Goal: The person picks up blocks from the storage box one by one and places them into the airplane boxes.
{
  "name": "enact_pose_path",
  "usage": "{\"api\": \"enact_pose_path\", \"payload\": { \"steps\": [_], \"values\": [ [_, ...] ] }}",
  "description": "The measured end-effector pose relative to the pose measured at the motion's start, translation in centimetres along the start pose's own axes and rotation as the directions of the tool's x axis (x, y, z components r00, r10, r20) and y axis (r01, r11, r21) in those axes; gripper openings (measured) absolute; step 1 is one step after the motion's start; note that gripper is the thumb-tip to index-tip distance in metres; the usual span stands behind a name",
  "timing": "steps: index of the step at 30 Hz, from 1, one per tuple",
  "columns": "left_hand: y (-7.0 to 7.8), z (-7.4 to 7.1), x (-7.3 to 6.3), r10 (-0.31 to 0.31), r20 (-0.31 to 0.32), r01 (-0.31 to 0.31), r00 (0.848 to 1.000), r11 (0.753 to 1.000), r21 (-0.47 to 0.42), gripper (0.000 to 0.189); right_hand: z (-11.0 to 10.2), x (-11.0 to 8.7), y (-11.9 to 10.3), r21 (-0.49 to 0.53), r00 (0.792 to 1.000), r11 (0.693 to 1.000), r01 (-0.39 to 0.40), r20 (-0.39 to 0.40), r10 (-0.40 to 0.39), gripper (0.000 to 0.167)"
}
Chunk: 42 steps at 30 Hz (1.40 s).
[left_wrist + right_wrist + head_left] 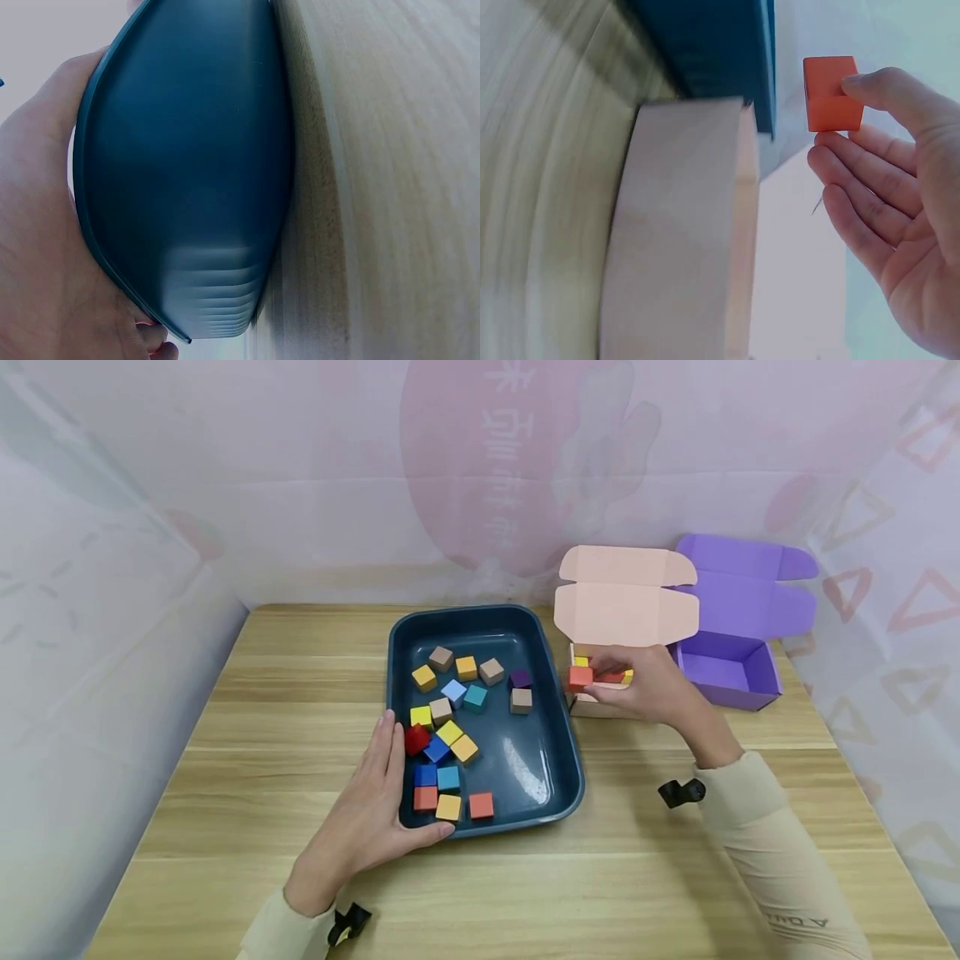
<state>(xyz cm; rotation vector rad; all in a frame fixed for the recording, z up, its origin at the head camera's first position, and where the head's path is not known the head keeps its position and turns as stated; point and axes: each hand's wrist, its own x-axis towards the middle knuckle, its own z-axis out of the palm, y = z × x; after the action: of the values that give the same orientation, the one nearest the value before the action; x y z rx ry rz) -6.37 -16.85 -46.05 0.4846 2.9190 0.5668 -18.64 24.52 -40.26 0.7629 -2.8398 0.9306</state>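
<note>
My right hand (637, 683) pinches an orange-red cube block (833, 94) between thumb and fingertips, held above the rim of the open peach box (609, 707). Inside that box, yellow and red blocks show partly behind the fingers. With straight fingers along its left rim and the thumb at its front corner, my left hand (365, 814) rests against a dark blue tray (525, 777). The tray holds many scattered cube blocks, among them a dark red block (417, 739), a purple block (521, 679) and an orange-red block (482, 805).
Right of the peach box stands a purple box (738, 693) with its lid raised. Both boxes sit near the back right of the wooden table (525, 902). A printed white curtain (315, 485) hangs behind and at the sides.
</note>
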Motion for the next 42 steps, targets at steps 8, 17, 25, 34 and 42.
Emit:
{"api": "enact_pose_path", "payload": {
  "steps": [8,17,25,34,42],
  "values": [
    [0.1,-0.1,0.0,0.002,0.005,-0.002,1.0,1.0,0.003,0.144,0.2,-0.6,3.1,-0.025,0.991,0.991,-0.129,0.017,0.13,0.023],
    [0.0,0.0,0.0,0.003,-0.002,-0.003,1.0,1.0,0.012,0.143,1.8,0.1,5.2,0.009,0.992,0.993,-0.115,0.051,0.114,0.02],
    [0.1,0.0,-0.1,0.016,-0.023,-0.015,1.0,0.999,0.044,0.143,3.0,0.7,5.6,-0.017,0.989,0.993,-0.113,0.096,0.114,0.026],
    [0.0,-0.1,-0.2,0.008,-0.015,-0.007,1.0,0.998,0.063,0.143,3.4,1.3,5.4,-0.005,0.972,0.984,-0.18,0.153,0.179,0.028],
    [0.1,-0.2,-0.1,0.016,-0.02,-0.015,1.0,0.998,0.062,0.143,3.8,1.8,5.0,0.014,0.955,0.962,-0.273,0.126,0.269,0.021]
  ]
}}
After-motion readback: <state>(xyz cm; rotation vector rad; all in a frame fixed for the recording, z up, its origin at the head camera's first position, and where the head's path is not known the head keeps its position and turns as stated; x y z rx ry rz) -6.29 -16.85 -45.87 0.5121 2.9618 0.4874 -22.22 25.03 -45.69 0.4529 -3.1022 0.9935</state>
